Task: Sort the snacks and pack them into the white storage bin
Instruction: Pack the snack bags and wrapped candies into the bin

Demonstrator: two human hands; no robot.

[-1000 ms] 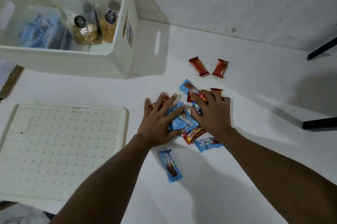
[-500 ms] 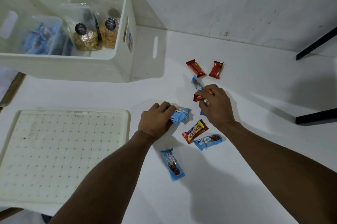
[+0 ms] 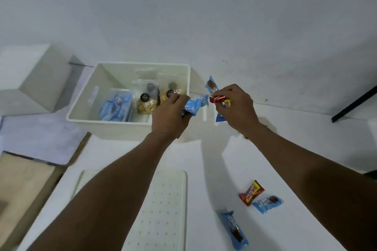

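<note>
Hovering at the white storage bin [image 3: 130,122], the left hand [image 3: 169,116] clamps blue snack packs [image 3: 193,105] over its right rim, nearer than the right hand [image 3: 234,107] pinching mixed wrappers [image 3: 219,100]

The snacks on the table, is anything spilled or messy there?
Nothing is spilled or torn. Three wrapped snacks lie loose on the table: a red bar, a small blue pack touching it, and a longer blue pack lying apart, all at different angles. They just look unsorted, not damaged.
</note>
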